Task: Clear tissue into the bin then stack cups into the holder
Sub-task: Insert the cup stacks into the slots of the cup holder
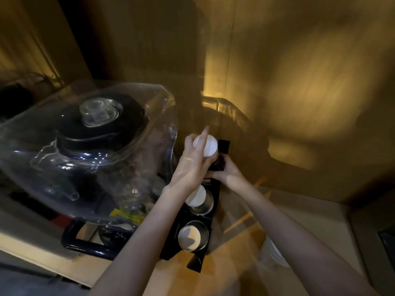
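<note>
Two hands at frame centre: left hand clamps the cup over the holder; right hand grips its base. A tilted entry could jam it or tip the holder.

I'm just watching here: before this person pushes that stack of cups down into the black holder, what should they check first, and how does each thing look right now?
1. Left hand has a firm hold on the white cup stack: ok, fingers wrap it.
2. Right hand steadies the lower end: ok, it is at the base.
3. Stack lined up with the far slot of the black holder: cannot tell, the hands hide the slot.
4. Other slots already filled: ok, the middle cups and near cups sit in place.
5. Clear dome of the blender beside it out of the way: ok, though close to the left hand.
</note>
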The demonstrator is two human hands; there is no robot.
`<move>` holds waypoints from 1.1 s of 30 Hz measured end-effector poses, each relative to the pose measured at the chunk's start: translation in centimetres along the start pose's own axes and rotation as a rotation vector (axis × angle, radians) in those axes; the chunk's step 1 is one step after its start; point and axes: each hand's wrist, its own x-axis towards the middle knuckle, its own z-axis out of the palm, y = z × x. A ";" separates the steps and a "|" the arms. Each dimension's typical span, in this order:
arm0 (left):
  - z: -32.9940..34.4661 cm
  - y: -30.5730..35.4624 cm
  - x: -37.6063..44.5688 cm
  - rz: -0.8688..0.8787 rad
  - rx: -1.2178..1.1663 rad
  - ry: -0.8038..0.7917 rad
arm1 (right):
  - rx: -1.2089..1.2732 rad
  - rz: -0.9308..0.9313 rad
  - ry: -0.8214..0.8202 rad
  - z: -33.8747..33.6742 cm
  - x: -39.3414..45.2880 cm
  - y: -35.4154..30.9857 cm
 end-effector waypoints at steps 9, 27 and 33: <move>1.9 -1.2 0.0 -0.062 0.257 -0.072 | 0.058 0.034 -0.055 -2.0 -2.7 0.9; 8.1 5.8 -4.7 0.213 0.114 0.024 | 0.354 0.226 0.580 -16.0 -14.5 10.7; 16.7 6.1 -9.6 0.000 0.007 -0.475 | 0.810 0.658 0.661 -14.6 -18.1 17.8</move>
